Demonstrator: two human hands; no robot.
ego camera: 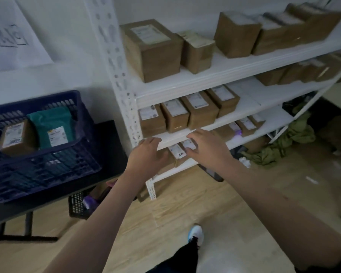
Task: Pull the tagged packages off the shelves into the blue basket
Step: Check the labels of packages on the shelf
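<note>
Now I see both hands at mid-frame, loosely open: left hand (148, 154) on a brown package (166, 161), right hand (205, 145) fingertips touching a labelled package (188, 145); blue basket (47, 166) sits left.

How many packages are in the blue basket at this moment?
2: a brown box at the left of the blue basket and a teal bag beside it on the right. Others could be hidden lower down.

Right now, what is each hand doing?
Left hand: open, resting on a brown package, not gripping.
Right hand: open, fingertips on a labelled package.
</note>
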